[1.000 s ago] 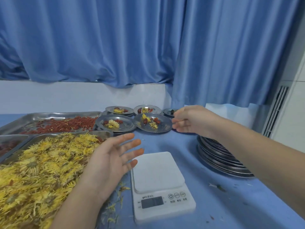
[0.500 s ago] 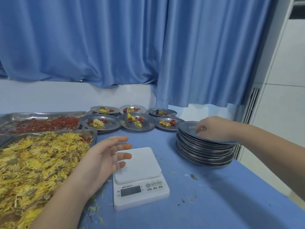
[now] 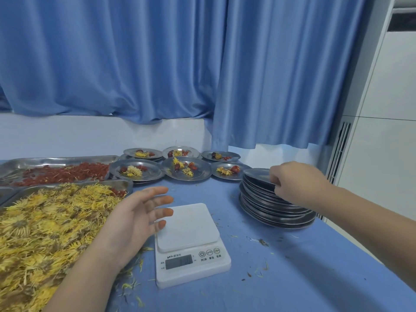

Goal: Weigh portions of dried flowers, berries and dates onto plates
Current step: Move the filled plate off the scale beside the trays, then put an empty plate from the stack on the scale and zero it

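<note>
The right hand (image 3: 295, 183) curls round the rim of the top plate (image 3: 256, 174) on the stack (image 3: 270, 208) at two o'clock from the scale (image 3: 189, 233); fetching an empty plate looks to be the step in hand. The left hand (image 3: 135, 219) hovers slack, holding nothing, at the scale's nine o'clock side. Next, I'd say, that plate wants lifting free alone and setting flat on the scale.

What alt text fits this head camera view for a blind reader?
A person's right hand grips the top plate of a steel stack while the open left hand hovers beside an empty white scale. Trays of yellow flowers and red berries lie left; six filled plates behind.
</note>
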A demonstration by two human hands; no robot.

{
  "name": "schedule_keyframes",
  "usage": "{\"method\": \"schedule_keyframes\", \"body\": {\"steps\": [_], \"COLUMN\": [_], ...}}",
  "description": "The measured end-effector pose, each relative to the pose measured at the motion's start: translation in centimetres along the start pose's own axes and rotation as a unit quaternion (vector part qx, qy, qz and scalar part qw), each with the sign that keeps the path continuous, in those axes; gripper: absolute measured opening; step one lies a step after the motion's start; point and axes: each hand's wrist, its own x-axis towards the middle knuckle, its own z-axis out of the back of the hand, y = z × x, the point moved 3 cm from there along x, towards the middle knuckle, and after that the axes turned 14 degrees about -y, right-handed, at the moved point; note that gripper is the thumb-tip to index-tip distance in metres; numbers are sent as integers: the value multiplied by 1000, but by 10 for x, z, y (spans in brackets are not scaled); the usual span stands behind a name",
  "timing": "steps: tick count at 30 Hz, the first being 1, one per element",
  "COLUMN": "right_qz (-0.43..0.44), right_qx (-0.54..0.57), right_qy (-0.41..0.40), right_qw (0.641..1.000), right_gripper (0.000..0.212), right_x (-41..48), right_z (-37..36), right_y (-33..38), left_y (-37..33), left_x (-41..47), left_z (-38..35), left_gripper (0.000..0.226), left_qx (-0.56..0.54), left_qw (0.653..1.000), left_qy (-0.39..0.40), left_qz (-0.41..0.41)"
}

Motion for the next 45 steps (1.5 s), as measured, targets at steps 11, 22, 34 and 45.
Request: {"method": "schedule_keyframes", "body": {"steps": [11,22,34,45], "right_qz": [83,243,342,298], "right_qx": [-76,87,159,164], "right_qy": [-199,-353,-328,-282], "right_qw": [974,899,866,897], "right_gripper": [20,29,30,33], "right_x": [-16,-44,-68,-66], "right_z": [17,36,5,-11], "right_y": [17,94,152,157], "left_y": [0,-6,-13,-12], "left_x": [4,7,10,9], "left_z": [4,14,27,27], "left_gripper": [34,20,17,16], "left_qx": [-14,-81,-136,-132], "left_qw": [999,989,964,965], "left_qy": [-31,-114,-208,-208], "left_qz": [-11,-53,-93,-92]}}
